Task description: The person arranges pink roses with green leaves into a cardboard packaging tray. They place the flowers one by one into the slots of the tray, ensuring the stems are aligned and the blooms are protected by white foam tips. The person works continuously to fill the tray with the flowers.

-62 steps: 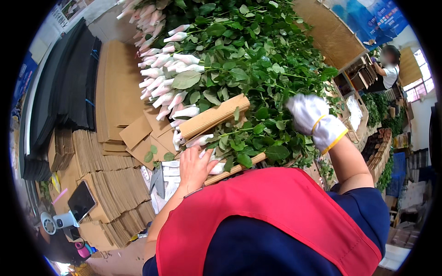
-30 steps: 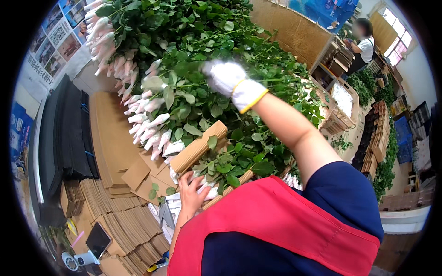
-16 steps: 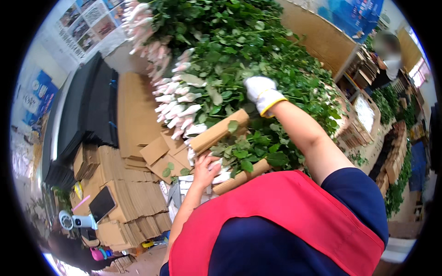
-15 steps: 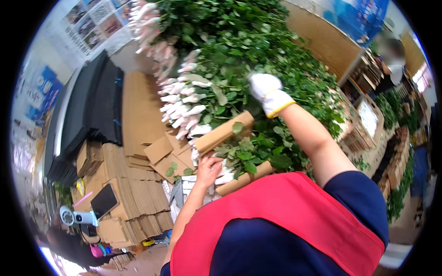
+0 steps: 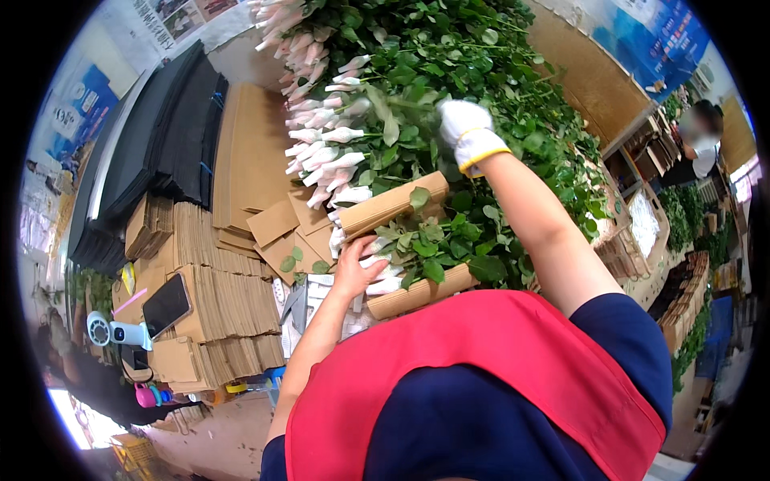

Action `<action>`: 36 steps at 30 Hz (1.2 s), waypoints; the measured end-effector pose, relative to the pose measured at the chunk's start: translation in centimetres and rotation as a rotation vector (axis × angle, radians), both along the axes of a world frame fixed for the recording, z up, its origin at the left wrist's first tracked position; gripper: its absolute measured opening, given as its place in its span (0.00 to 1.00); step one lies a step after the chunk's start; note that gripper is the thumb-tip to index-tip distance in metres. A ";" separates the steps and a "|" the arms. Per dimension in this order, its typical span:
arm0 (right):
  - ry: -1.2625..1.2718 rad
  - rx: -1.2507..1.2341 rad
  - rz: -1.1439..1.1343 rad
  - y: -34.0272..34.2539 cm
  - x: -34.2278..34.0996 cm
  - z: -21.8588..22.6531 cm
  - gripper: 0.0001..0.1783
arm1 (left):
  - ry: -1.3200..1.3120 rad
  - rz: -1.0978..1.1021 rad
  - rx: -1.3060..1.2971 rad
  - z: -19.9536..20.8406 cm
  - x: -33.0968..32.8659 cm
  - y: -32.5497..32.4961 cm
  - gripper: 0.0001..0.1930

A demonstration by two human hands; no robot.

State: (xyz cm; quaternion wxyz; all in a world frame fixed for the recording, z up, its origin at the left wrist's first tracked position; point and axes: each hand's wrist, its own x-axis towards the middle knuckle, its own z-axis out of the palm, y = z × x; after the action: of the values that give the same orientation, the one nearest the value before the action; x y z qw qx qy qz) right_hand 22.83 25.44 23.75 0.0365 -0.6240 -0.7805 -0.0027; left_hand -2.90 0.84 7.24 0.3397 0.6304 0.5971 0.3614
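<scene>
My bare left hand rests at the bud end of a small bunch of roses, its fingers spread against the white-sleeved buds. The bunch's leaves lie between two brown corrugated cardboard flaps. Farther off, my right hand, in a white glove with a yellow cuff, is over the big rose pile. It is blurred, with curled fingers that appear closed on the stem of a rose, whose bud and leaves are also smeared by motion. The exact grip is hidden.
A large heap of leafy stems with sleeved buds covers the far table. At left stand stacked cardboard sheets, black sheets, a phone and a small white fan. Another person is at far right.
My right hand has moved slightly up and away over the pile, and a blurred rose now shows beside it. My left hand stays at the bunch's buds. The whole view has shifted a little.
</scene>
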 end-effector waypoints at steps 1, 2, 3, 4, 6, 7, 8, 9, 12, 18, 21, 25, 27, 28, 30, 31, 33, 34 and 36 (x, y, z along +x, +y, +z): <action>0.031 0.197 -0.003 -0.1 -0.1 1.8 0.16 | 0.005 0.006 0.007 0.2 -0.2 0.1 0.31; 0.062 0.379 0.006 -0.3 0.2 2.6 0.17 | 0.004 0.022 0.000 0.1 -0.1 -0.6 0.31; 0.068 0.354 -0.004 1.3 2.5 3.1 0.17 | 0.027 0.005 -0.003 0.2 0.2 -0.3 0.31; 0.082 0.327 -0.024 3.4 5.0 3.6 0.17 | 0.063 -0.035 0.043 0.3 0.5 0.2 0.31; 0.035 0.375 0.020 4.0 6.8 6.9 0.16 | 0.082 -0.018 0.057 -0.1 0.3 -0.1 0.31; 0.078 0.493 0.045 2.9 6.2 9.0 0.16 | 0.094 0.001 0.058 -0.3 0.0 -0.3 0.31; 0.123 0.602 0.069 1.7 5.8 9.8 0.18 | 0.106 0.020 0.050 -0.6 -0.3 -0.9 0.31; 0.176 0.752 0.173 1.6 6.3 10.4 0.17 | 0.038 0.043 0.103 -0.6 -0.1 -0.9 0.29; -0.096 0.506 0.048 1.0 8.3 12.4 0.16 | 0.033 0.028 0.106 0.1 0.3 -0.4 0.29; -0.133 0.199 0.354 -13.9 7.5 12.3 0.18 | 0.024 0.047 0.069 -1.2 -0.1 -1.0 0.27; 0.047 -0.075 0.417 -15.9 7.7 4.7 0.26 | 0.038 0.012 0.066 -1.3 0.2 -0.3 0.27; 0.492 -0.067 0.826 -18.8 -0.2 5.3 0.26 | 0.087 0.008 0.195 -4.4 -1.6 -0.2 0.28; 0.230 -0.052 0.883 -18.8 -2.9 -0.5 0.34 | 0.231 -0.026 0.063 -4.5 -1.5 0.4 0.29; 0.174 -0.094 0.972 -17.9 -2.9 -2.8 0.28 | 0.142 0.023 0.198 -3.9 -0.2 0.8 0.26; -0.134 -0.330 0.944 -16.5 -4.8 -2.8 0.19 | 0.295 -0.056 0.334 -3.5 -0.2 1.2 0.26; -0.143 -0.265 0.976 -16.0 -4.4 -2.3 0.13 | 0.174 -0.050 0.231 -3.3 -0.4 0.8 0.27; -0.058 -0.283 0.939 -14.5 -4.1 2.5 0.13 | 0.104 -0.036 0.130 -1.3 -0.4 -0.2 0.27; 0.059 -0.367 0.875 -14.2 -4.2 7.6 0.14 | 0.089 -0.036 0.119 -0.9 -0.8 -0.9 0.26; 0.072 -0.070 0.938 -13.8 -2.8 12.2 0.25 | 0.110 -0.020 0.135 -1.6 -0.4 -0.5 0.26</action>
State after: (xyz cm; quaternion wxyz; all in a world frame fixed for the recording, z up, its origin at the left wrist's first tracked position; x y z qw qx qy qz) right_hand 19.99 11.62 35.92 0.0396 -0.2044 -0.9761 0.0620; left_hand -3.25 0.33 5.63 0.2665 0.6767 0.5829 0.3623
